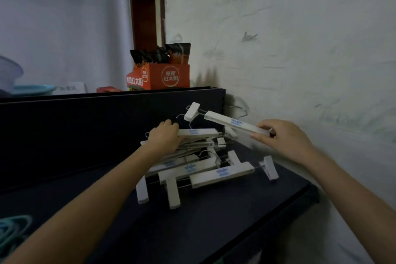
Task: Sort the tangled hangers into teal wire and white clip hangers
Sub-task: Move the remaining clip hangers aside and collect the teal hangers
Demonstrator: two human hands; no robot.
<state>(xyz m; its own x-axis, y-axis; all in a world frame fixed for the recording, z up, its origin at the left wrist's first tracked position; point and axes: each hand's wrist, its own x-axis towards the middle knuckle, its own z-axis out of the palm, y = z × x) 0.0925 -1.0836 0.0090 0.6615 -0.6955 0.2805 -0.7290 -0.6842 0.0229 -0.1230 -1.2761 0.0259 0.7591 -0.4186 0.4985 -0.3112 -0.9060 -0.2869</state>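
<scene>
While teal hangers (12, 231) lay apart near left, right hand (285, 141) pinched a clip hanger (235, 123) above the white pile (203, 169); left hand (165, 137) atop, grip unclear.

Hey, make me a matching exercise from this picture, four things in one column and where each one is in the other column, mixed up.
Things
1. lifted clip hanger
2. teal wire hangers
3. orange box
4. left hand

Places
A. lower left corner of the view
B. held by the right hand, raised
C. up on the dark ledge by the wall
D. resting on the pile of clip hangers

Pairs: 1-B, 2-A, 3-C, 4-D
</scene>
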